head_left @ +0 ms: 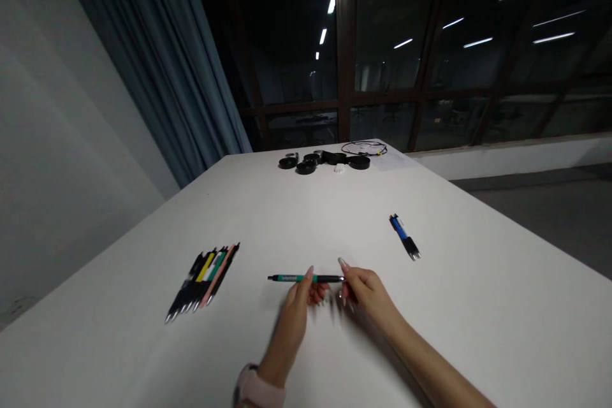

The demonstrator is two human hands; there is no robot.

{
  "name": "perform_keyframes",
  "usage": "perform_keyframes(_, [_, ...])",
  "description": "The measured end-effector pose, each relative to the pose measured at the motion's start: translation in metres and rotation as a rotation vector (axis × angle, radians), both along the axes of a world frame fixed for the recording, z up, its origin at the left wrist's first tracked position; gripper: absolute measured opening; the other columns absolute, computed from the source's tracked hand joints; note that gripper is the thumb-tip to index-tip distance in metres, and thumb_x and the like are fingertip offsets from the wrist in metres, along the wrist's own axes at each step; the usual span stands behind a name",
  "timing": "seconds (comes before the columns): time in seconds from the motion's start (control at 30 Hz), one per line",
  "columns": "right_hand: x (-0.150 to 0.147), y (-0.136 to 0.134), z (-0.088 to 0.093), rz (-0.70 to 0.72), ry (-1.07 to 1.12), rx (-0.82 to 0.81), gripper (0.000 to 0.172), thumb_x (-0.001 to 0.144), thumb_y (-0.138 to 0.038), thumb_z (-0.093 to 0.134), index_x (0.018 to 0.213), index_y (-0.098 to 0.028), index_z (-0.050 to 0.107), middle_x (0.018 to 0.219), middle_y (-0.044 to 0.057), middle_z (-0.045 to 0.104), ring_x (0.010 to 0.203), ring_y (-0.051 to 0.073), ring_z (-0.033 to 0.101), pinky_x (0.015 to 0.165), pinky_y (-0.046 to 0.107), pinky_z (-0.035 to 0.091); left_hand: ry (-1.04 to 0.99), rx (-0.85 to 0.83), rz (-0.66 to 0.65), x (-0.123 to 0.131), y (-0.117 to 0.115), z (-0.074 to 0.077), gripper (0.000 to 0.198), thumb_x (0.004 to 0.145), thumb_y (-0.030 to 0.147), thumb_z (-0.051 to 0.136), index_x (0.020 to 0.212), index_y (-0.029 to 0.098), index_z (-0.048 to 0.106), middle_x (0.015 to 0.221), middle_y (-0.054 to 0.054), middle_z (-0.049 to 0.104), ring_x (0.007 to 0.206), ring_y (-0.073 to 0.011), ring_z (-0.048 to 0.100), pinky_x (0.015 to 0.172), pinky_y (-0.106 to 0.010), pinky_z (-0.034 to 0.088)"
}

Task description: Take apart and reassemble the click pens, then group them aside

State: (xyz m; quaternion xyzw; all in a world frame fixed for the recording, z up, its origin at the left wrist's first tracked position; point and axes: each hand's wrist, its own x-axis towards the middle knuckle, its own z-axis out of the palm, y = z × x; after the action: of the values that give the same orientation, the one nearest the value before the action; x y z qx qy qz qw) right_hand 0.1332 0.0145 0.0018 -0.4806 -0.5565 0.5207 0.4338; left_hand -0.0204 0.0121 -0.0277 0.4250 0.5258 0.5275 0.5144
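Observation:
A green and black pen lies level just above the white table, its metal tip pointing right. My left hand is closed on it, thumb pressed over the middle of the barrel. At the tip end is my right hand, thumb raised and fingers apart around the tip; whether it touches the pen is hard to see. To the left, several pens lie side by side in a slanted row, with black, yellow, white, green and pink barrels. Blue and black pens lie close together on the right.
At the far end of the white table stand several round black objects, a small white item and a coiled black cable by a paper sheet. A blue curtain and dark windows rise behind.

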Motion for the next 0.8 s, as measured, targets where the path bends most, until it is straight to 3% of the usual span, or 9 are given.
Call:
perform_keyframes(0.3, [0.0016, -0.0020, 0.0068, 0.114, 0.009, 0.018, 0.059, 0.083, -0.072, 0.047, 0.059, -0.020, 0.055, 0.050, -0.003, 0.048, 0.048, 0.012, 0.046, 0.050, 0.025, 0.036, -0.004, -0.005, 0.044, -0.0010, 0.0024, 0.0015, 0.063, 0.070, 0.079, 0.052, 0.054, 0.019, 0.058, 0.054, -0.001, 0.055, 0.055, -0.0147, 0.049, 0.058, -0.029, 0.037])
perform_keyframes(0.47, [0.0032, -0.0002, 0.0036, -0.018, 0.026, 0.086, 0.046, 0.079, -0.066, 0.061, 0.073, -0.021, 0.055, 0.059, -0.005, 0.049, 0.053, 0.012, 0.045, 0.051, 0.024, 0.034, 0.026, -0.014, 0.059, 0.0001, 0.0014, 0.0033, 0.065, 0.071, 0.082, 0.048, 0.054, 0.019, 0.056, 0.054, -0.002, 0.055, 0.055, -0.0154, 0.049, 0.059, -0.029, 0.038])
perform_keyframes(0.67, [0.0050, -0.0016, 0.0012, 0.059, -0.071, 0.077, 0.055, 0.089, -0.067, 0.044, 0.061, -0.020, 0.051, 0.054, -0.003, 0.050, 0.053, 0.013, 0.047, 0.054, 0.026, 0.035, 0.115, 0.003, 0.051, -0.0001, -0.0038, 0.0057, 0.061, 0.074, 0.078, 0.048, 0.055, 0.021, 0.055, 0.057, -0.001, 0.053, 0.058, -0.0160, 0.049, 0.062, -0.029, 0.038])
perform_keyframes(0.8, [0.0055, -0.0034, 0.0035, 0.066, -0.065, 0.081, 0.052, 0.090, -0.067, 0.042, 0.070, -0.021, 0.052, 0.059, -0.003, 0.051, 0.057, 0.014, 0.049, 0.057, 0.026, 0.038, 0.121, -0.014, 0.084, -0.0003, -0.0048, 0.0090, 0.063, 0.070, 0.082, 0.047, 0.056, 0.021, 0.054, 0.056, 0.000, 0.052, 0.058, -0.0166, 0.049, 0.062, -0.030, 0.038])
